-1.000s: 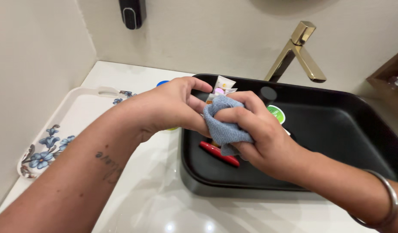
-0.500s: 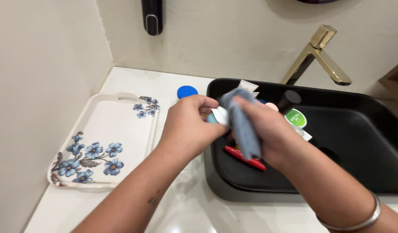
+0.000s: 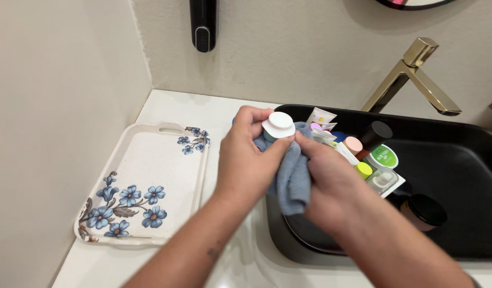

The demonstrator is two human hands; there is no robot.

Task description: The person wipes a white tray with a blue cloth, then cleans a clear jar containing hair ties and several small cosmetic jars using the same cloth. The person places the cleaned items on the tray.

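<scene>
A small white-capped container (image 3: 278, 125) sits pinched in the fingers of the left hand (image 3: 246, 157), above the edge of the black sink (image 3: 470, 224). The right hand (image 3: 331, 186) clutches a blue cloth (image 3: 293, 178) against it, seemingly wrapping its body. A floral tray (image 3: 150, 181) lies to the left.

Cream textured walls (image 3: 310, 53) meet a white counter (image 3: 192, 106) holding a black sink (image 3: 470, 160) with gold tap (image 3: 416, 74).
</scene>
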